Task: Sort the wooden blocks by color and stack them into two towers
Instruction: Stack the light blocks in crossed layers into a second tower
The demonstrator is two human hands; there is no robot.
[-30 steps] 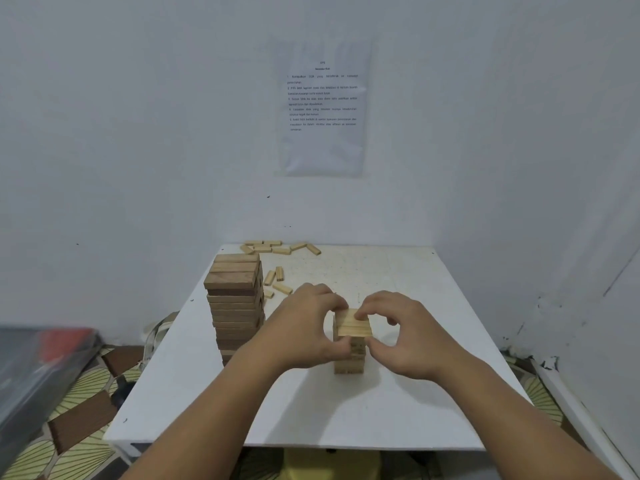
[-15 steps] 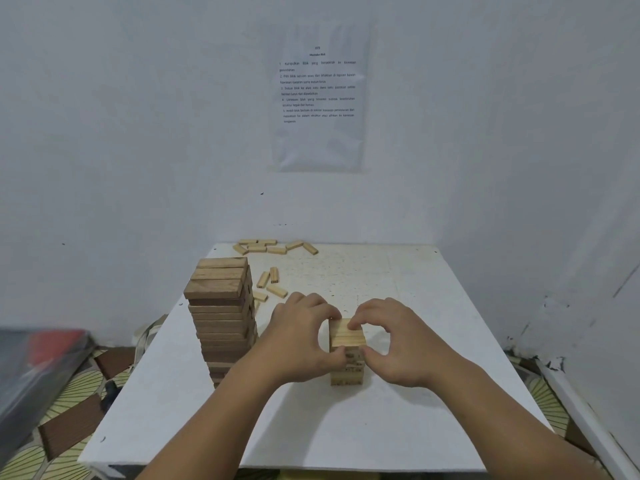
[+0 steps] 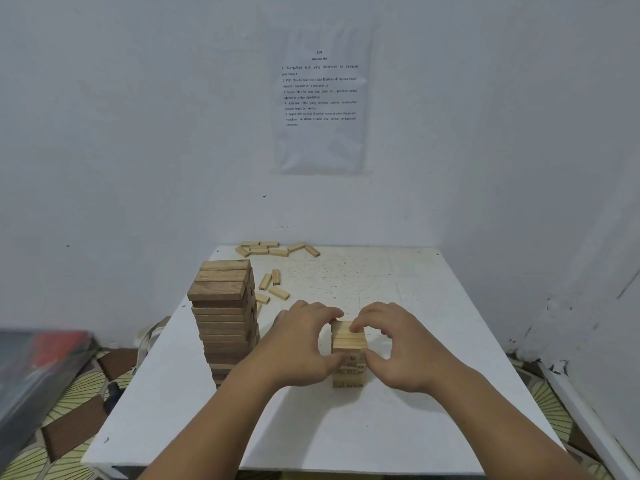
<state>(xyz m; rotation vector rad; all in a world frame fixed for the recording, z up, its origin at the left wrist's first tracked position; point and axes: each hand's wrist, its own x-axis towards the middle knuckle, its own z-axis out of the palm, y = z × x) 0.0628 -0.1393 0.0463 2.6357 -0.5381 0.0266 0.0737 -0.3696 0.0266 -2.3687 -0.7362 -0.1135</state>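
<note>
A short tower of light wooden blocks (image 3: 348, 344) stands in the middle of the white table (image 3: 346, 427). My left hand (image 3: 301, 344) cups its left side, fingers curled over the top edge and thumb on the front. My right hand (image 3: 401, 344) cups the right side the same way, fingertips on the top layer. A taller tower of darker brown blocks (image 3: 225, 317) stands to the left, apart from both hands. Several loose light blocks (image 3: 272, 285) lie behind it, and more loose light blocks (image 3: 277, 249) lie along the table's far edge.
The table sits in a corner, with white walls behind and to the right. A printed sheet (image 3: 320, 102) hangs on the back wall. A dark case (image 3: 34, 375) lies on the patterned floor at left. The table's front edge is near my forearms.
Both hands stay around the light tower; my right fingertips have shifted onto its top layer. The view has dipped and moved slightly, so the towers sit lower in frame.
</note>
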